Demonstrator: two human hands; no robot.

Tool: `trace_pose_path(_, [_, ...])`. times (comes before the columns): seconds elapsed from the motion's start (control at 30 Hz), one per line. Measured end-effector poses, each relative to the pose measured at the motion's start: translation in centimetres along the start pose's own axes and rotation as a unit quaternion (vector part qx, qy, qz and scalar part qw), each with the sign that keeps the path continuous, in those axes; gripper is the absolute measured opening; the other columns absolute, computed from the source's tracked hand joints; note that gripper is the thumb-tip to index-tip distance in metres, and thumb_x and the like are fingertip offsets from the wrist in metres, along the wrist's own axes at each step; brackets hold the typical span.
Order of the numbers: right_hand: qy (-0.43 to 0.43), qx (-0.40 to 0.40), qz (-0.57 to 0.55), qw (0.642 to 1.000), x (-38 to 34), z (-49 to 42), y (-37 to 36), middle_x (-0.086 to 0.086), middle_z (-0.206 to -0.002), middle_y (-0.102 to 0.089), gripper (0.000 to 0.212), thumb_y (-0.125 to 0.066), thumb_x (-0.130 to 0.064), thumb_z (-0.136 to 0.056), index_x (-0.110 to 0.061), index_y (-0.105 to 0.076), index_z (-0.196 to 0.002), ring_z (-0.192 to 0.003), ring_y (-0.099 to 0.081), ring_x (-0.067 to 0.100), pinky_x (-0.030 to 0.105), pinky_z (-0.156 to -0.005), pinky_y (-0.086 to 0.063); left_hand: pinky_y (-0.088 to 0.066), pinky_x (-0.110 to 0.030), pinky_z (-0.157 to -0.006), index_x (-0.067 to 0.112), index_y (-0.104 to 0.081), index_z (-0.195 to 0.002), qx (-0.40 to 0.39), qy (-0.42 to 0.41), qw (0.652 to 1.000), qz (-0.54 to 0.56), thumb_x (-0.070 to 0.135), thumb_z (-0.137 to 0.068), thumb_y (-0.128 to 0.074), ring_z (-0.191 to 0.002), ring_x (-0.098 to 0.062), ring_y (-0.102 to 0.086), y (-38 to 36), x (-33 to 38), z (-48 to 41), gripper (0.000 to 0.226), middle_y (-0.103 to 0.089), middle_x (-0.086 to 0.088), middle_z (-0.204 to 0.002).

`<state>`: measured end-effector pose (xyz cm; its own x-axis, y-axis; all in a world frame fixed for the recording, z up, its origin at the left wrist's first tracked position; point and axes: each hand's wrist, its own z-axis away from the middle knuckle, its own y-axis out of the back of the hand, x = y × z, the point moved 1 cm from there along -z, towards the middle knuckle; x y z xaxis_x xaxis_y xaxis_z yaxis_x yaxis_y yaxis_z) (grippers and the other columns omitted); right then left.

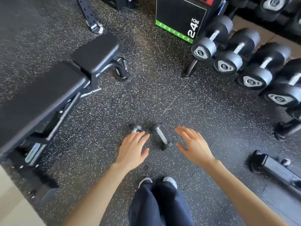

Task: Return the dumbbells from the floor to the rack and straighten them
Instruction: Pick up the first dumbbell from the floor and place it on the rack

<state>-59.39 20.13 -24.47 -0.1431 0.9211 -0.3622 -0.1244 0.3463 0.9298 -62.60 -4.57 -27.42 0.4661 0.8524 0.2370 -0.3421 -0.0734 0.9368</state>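
Speckled black rubber floor (162, 82), wide and bare ahead, hemmed by a padded bench (53, 88) on the left and the rack (189, 70) of round-headed dumbbells (241, 51) on the right. Two small dumbbells on the floor just ahead of the shoes (157, 181): right one (161, 136) fully visible, chrome handle between dark heads; left one (136, 128) partly hidden under fingertips. Left hand (132, 150) and right hand (194, 145) both palm-down, fingers spread and empty, right hand just beside its dumbbell, contact of the left undeterminable.

Even indoor light, soft shadows, blurred fisheye-bent edges.
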Motion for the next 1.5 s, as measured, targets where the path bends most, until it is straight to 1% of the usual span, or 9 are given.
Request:
trace_pose_path(0.23, [-0.047, 0.0, -0.037, 0.998, 10.0, -2.7, -19.3, -0.001, -0.129, -0.057, 0.045, -0.064, -0.03, -0.085, -0.015, -0.054, -0.126, -0.117, -0.054, 0.021, 0.033, -0.1, -0.039, -0.023, -0.038, -0.114, 0.023, -0.022, -0.148, -0.02, 0.011, 1.0, -0.013, 0.05, -0.092, -0.038, -0.139, -0.017, -0.03, -18.8, -4.6, -10.1, 0.064, -0.033, 0.001, -0.151])
trace_pose_path(0.43, [-0.073, -0.043, -0.084, 0.993, 17.5, -4.7, -35.1, 0.0, -0.132, -0.053, 0.05, -0.068, -0.029, -0.081, -0.017, -0.053, -0.127, -0.12, -0.051, 0.021, 0.033, -0.099, -0.038, -0.019, -0.036, -0.114, 0.023, -0.016, -0.15, -0.007, 0.002, 1.0, -0.03, 0.048, -0.093, -0.041, -0.139, -0.017, -0.028, -31.8, -8.6, -18.9, 0.067, -0.026, 0.002, -0.155])
trace_pose_path(0.63, [-0.089, -0.038, -0.144, 0.985, 22.1, -5.7, -45.3, -0.003, -0.139, -0.046, 0.052, -0.063, -0.033, -0.086, -0.017, -0.046, -0.133, -0.127, -0.044, 0.017, 0.035, -0.105, -0.036, -0.031, -0.038, -0.109, 0.018, -0.012, -0.15, 0.025, 0.023, 0.999, -0.014, 0.047, -0.09, -0.05, -0.136, -0.021, -0.035, -40.8, -10.8, -25.3, 0.076, -0.027, -0.001, -0.154])
trace_pose_path(0.77, [-0.081, -0.019, -0.151, 0.985, 23.4, -4.8, -49.0, -0.003, -0.133, -0.05, 0.049, -0.063, -0.037, -0.085, -0.017, -0.051, -0.128, -0.12, -0.047, 0.018, 0.032, -0.101, -0.039, -0.035, -0.041, -0.107, 0.015, -0.011, -0.149, 0.038, 0.008, 0.999, 0.002, 0.044, -0.088, -0.056, -0.135, -0.024, -0.037, -44.6, -11.8, -28.6, 0.081, -0.029, -0.005, -0.153])
trace_pose_path(0.87, [-0.041, 0.015, -0.131, 0.99, 23.6, -4.7, -50.3, 0.005, -0.115, -0.06, 0.036, -0.066, -0.033, -0.083, -0.01, -0.061, -0.111, -0.102, -0.055, 0.025, 0.032, -0.091, -0.043, -0.037, -0.042, -0.106, 0.014, -0.01, -0.149, 0.039, 0.005, 0.999, 0.028, 0.04, -0.088, -0.059, -0.135, -0.026, -0.036, -46.3, -12.0, -30.4, 0.083, -0.029, -0.008, -0.152])
trace_pose_path(1.03, [-0.004, 0.009, -0.097, 0.995, 23.5, -4.9, -50.6, 0.001, -0.107, -0.056, 0.028, -0.06, -0.036, -0.087, -0.012, -0.059, -0.102, -0.094, -0.047, 0.018, 0.028, -0.085, -0.041, -0.042, -0.036, -0.099, 0.008, -0.012, -0.148, 0.063, 0.015, 0.995, 0.072, 0.034, -0.084, -0.066, -0.126, -0.028, -0.04, -47.4, -11.5, -30.3, 0.088, -0.035, -0.016, -0.141])
trace_pose_path(1.23, [0.005, -0.011, -0.077, 0.997, 24.3, -3.9, -50.3, 0.002, -0.099, -0.058, 0.017, -0.059, -0.028, -0.089, -0.012, -0.061, -0.094, -0.091, -0.05, 0.023, 0.033, -0.082, -0.045, -0.043, -0.033, -0.099, 0.01, -0.003, -0.149, 0.063, 0.049, 0.992, 0.093, 0.038, -0.083, -0.065, -0.126, -0.026, -0.04, -49.5, -11.5, -25.0, 0.095, -0.031, -0.017, -0.143])
trace_pose_path(1.37, [0.042, 0.004, -0.06, 0.997, 24.2, -2.9, -50.3, 0.002, -0.089, -0.06, 0.011, -0.059, -0.021, -0.09, -0.011, -0.062, -0.086, -0.083, -0.052, 0.021, 0.026, -0.079, -0.045, -0.045, -0.033, -0.097, 0.009, 0.001, -0.149, 0.072, 0.084, 0.986, 0.122, 0.038, -0.082, -0.065, -0.127, -0.027, -0.04, -51.7, -11.2, -19.9, 0.099, -0.029, -0.017, -0.144])
trace_pose_path(1.5, [-0.005, 0.059, 0.022, 0.998, 21.9, -2.9, -51.3, 0.002, -0.077, -0.061, 0.011, -0.071, -0.014, -0.079, -0.008, -0.063, -0.075, -0.069, -0.057, 0.023, 0.028, -0.06, -0.05, -0.043, -0.034, -0.102, 0.007, 0.001, -0.149, 0.088, 0.114, 0.977, 0.159, 0.038, -0.08, -0.068, -0.126, -0.027, -0.042, -53.6, -10.1, -15.7, 0.101, -0.031, -0.017, -0.142])
